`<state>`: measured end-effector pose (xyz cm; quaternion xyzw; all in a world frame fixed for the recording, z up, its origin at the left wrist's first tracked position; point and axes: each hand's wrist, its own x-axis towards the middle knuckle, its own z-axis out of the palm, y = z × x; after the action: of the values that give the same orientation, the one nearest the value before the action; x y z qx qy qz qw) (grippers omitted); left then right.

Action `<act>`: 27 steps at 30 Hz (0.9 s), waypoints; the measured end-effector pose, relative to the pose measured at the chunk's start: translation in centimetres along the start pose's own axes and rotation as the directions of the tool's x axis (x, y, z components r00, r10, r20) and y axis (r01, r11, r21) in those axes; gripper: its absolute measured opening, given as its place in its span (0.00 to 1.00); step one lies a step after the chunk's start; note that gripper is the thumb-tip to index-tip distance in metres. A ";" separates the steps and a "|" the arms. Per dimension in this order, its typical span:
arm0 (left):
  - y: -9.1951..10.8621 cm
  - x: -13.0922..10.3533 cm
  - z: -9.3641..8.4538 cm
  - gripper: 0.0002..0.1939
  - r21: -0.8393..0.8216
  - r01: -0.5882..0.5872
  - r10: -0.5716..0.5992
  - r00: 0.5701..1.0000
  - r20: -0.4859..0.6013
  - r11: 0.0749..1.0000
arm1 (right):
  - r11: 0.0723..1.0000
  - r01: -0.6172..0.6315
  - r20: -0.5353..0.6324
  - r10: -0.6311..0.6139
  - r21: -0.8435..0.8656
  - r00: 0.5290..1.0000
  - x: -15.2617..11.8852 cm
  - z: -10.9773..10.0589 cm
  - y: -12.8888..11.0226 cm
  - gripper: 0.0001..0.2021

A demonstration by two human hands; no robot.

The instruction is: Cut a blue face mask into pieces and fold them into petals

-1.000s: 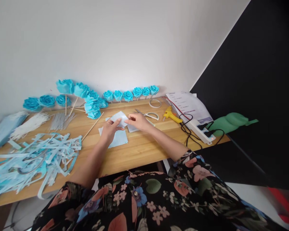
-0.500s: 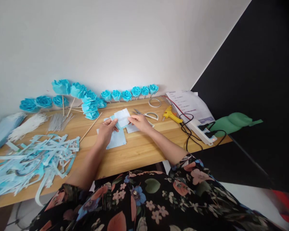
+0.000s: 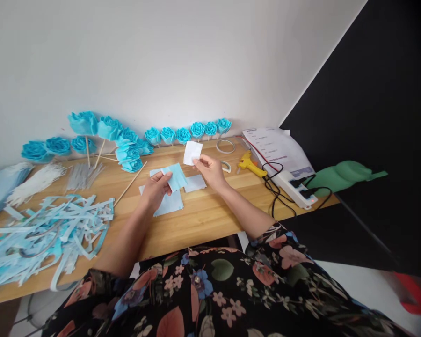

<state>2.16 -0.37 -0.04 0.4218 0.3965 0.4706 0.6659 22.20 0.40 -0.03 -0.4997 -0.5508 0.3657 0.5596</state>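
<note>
My left hand [image 3: 156, 189] pinches a light blue fabric square [image 3: 176, 176] between thumb and fingers, above the table. To its right, my right hand [image 3: 211, 171] is closed on a white fabric square [image 3: 192, 153], held by its lower corner and apart from the blue one. Beneath my hands lie flat pale blue squares [image 3: 169, 204], and another pale square [image 3: 195, 183] lies under my right hand. Scissors lie behind my right hand; only part of a handle [image 3: 226, 166] shows.
Blue fabric flowers [image 3: 183, 135] on sticks line the wall. Cut strips [image 3: 52, 234] heap at the left, near white cords [image 3: 37, 182] and a stack of masks [image 3: 7, 187]. A yellow glue gun [image 3: 250, 164], a tape roll [image 3: 226, 146] and a power strip [image 3: 296, 189] with cables sit at the right.
The white square has come away from the blue one; my right hand has lifted it up and to the right. My left hand keeps the blue square in nearly the same place.
</note>
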 end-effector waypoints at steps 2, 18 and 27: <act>0.1 -0.1 0.1 0.19 -0.010 0.003 -0.003 1.000 0.020 1.000 | 0.999 0.028 -0.008 -0.028 -0.041 1.000 -0.2 0.0 -0.1 0.12; 0.0 -0.3 -0.4 0.04 0.180 -0.325 0.328 0.945 0.016 0.928 | 0.972 0.101 -0.043 -0.112 -0.214 0.993 -0.7 -0.1 -1.4 0.13; -0.3 0.0 -0.5 0.01 0.264 -0.461 0.498 0.862 -0.094 0.847 | 0.997 0.077 0.002 -0.077 -0.003 0.997 -1.2 0.2 -1.5 0.14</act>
<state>1.82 -0.32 -0.49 0.5434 0.3823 0.6048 0.4390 21.66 -1.09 1.13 -0.4785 -0.5708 0.3434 0.5721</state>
